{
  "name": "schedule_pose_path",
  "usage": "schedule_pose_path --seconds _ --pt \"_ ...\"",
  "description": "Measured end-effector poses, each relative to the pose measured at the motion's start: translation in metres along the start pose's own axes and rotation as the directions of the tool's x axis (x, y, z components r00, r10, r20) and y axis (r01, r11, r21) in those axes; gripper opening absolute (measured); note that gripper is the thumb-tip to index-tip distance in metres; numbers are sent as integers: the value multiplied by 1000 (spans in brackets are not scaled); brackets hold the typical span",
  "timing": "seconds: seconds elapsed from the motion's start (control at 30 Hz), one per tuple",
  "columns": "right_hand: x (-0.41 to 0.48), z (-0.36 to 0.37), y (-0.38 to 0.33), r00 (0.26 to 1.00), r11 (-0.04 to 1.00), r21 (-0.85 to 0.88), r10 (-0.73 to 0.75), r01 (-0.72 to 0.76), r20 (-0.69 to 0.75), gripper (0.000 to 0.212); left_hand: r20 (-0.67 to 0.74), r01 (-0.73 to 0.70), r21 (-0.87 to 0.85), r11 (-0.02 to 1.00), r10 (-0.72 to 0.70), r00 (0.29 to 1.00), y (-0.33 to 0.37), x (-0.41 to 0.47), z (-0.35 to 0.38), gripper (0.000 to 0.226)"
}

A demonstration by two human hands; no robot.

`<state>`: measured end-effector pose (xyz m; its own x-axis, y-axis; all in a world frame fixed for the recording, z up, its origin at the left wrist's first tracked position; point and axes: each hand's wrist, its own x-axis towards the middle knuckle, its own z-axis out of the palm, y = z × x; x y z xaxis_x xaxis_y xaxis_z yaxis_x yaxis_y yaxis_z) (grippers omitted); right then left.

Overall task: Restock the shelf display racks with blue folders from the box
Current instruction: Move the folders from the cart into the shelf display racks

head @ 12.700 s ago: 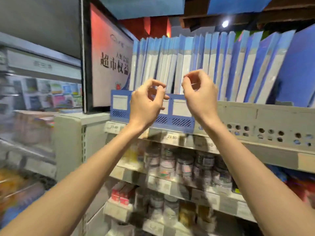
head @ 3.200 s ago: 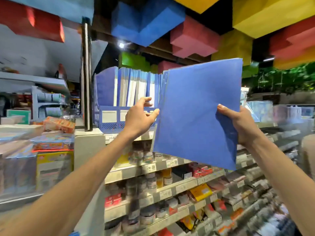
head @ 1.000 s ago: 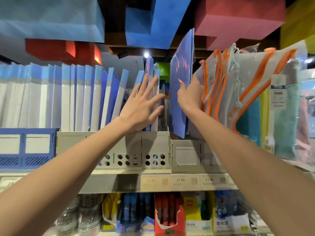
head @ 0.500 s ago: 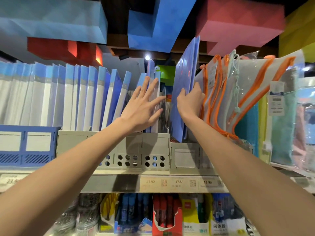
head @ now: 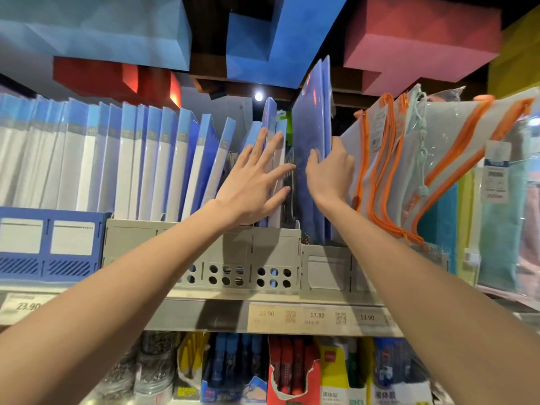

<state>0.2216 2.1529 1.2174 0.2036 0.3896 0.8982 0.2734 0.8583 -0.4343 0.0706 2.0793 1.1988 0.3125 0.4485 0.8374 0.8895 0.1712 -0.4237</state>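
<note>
Upright, blue folder [head: 312,124] pinched in right hand [head: 330,173].

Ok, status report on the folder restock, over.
Left hand open, pressing on shelved folders. Right hand grips blue folders, lower edge in the right grey rack. Orange-zip pouches lean close beside them.

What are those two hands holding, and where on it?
The right hand pinches the tall thin blue plastic folder by its near edge, about halfway up. The left hand holds nothing; its straight fingers press the neighbouring blue-spined folders.
</note>
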Motion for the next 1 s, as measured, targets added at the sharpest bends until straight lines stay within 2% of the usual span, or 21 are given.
schedule_pose_path --seconds 0.17,0.3,0.47,0.57,0.67,0.77,0.87,1.0 --pt "-2 1 9 996 998 13 55 -54 -70 38 -30 18 -16 1000 -19 999 0 0 5 51" --pt "0 -1 10 987 989 88 129 -121 -97 26 -30 17 -31 999 -18 999 3 3 8 50" --pt "0 -4 16 967 965 155 232 -213 -110 27 -49 42 -92 995 -47 998 9 1 5 53" --pt "0 -12 23 981 976 100 193 -193 11 24 -42 39 -84 996 -43 998 10 1 5 55" --pt "3 -20 22 978 989 -38 148 -144 147 32 -42 39 -71 997 -42 998 10 0 6 54" --pt "5 -18 22 983 991 -110 90 -73 160 27 -51 34 -68 997 -37 998 9 -2 7 53" --pt "3 -15 23 989 995 -100 1 14 148 38 -45 30 -58 998 -32 998 6 -1 7 55" --pt "-1 -11 23 992 998 -48 -36 43 123 30 -53 47 -62 997 -51 997 9 0 8 55"
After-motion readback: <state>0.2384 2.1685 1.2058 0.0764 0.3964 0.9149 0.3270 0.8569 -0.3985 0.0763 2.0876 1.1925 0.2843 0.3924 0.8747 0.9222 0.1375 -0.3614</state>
